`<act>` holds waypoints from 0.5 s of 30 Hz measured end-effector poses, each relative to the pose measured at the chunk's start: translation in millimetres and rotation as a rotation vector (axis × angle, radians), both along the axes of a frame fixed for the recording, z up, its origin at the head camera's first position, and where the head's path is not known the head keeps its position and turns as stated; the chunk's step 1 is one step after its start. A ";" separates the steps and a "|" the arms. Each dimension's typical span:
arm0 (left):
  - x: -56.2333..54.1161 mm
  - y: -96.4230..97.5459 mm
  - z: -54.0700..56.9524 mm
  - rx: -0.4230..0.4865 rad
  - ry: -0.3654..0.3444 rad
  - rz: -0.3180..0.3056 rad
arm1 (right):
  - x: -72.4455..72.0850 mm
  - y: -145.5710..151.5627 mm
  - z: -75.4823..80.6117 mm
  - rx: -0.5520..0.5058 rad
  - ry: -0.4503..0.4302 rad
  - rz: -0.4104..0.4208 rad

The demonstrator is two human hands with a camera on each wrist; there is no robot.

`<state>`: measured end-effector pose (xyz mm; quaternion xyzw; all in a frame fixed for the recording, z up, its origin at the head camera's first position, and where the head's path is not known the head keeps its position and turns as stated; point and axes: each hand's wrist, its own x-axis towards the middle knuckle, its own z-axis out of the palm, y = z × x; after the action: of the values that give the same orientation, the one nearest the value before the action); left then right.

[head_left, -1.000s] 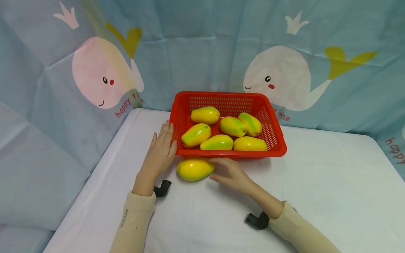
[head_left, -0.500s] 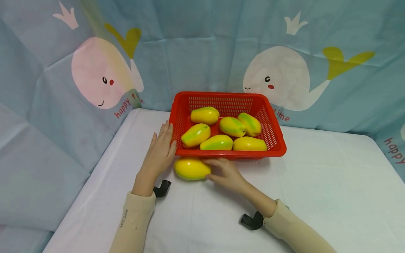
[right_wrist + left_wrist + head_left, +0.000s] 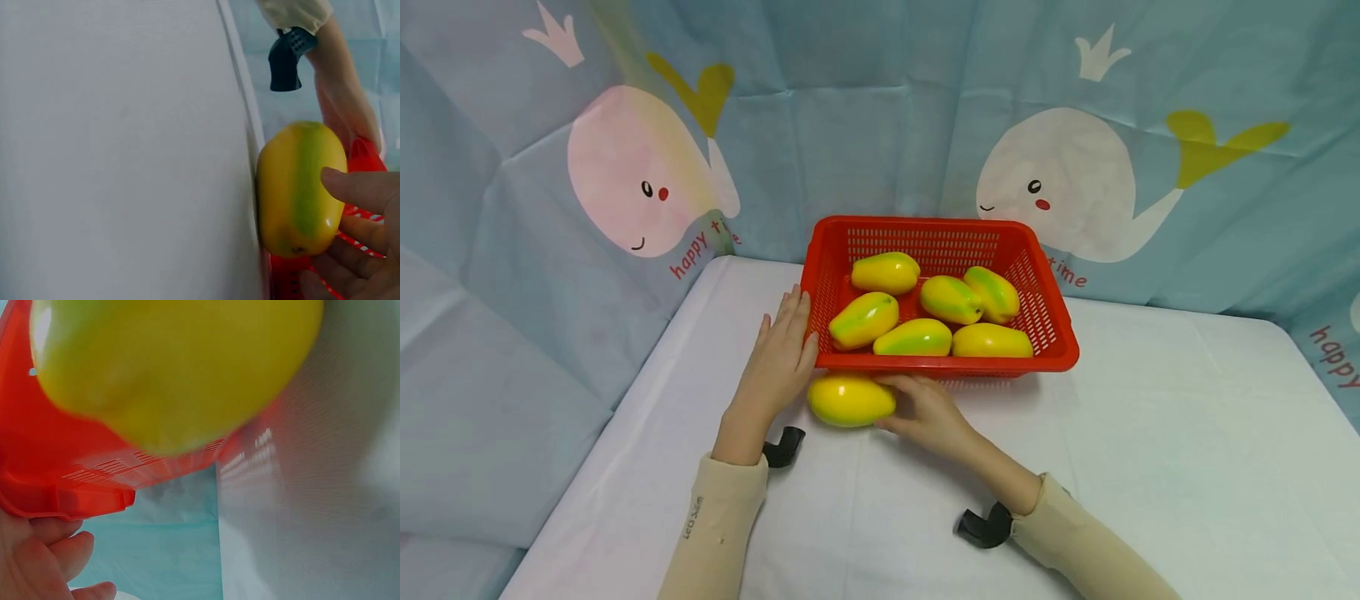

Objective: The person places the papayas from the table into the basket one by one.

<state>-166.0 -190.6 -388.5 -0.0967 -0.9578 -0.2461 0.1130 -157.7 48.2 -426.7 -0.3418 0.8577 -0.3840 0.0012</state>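
A yellow-green papaya [image 3: 850, 401] lies on the white table in front of a red plastic basket [image 3: 955, 363]. My right hand [image 3: 928, 417] holds its right end, with the thumb on the near side and the fingers by the basket. In the right wrist view the thumb lies over the papaya [image 3: 300, 187] and the fingertips touch its end. My left hand [image 3: 775, 354] rests straight-fingered against the basket's left side. The left wrist view shows the papaya [image 3: 175, 369] large and close, and left-hand fingers [image 3: 72, 553] below the basket's rim [image 3: 87, 503].
Several more papayas [image 3: 951, 300] lie inside the basket. Behind it hangs a blue curtain [image 3: 865, 150] printed with whales. White cloth covers the table [image 3: 1165, 433]. A black wrist device [image 3: 985, 527] sits by the right sleeve, another [image 3: 784, 447] by the left.
My right hand and the papaya in front of the basket have shifted a little to the left. The thumb has come further over its end. My left hand and the basket stay put.
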 end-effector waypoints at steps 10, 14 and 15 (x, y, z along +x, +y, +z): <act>0.1 0.2 -0.1 0.003 -0.017 0.009 | -7.4 -13.0 -2.9 0.053 -0.099 0.081; -0.2 0.4 -0.4 0.005 -0.017 0.005 | -10.0 -15.8 -3.2 0.064 -0.147 0.080; -0.3 0.5 -0.4 0.005 -0.017 0.004 | -10.2 -15.8 -3.0 0.064 -0.155 0.079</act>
<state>-166.2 -190.1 -388.9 -0.0923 -0.9582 -0.2493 0.1055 -168.0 32.4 -429.8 -0.3445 0.8529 -0.3810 0.0935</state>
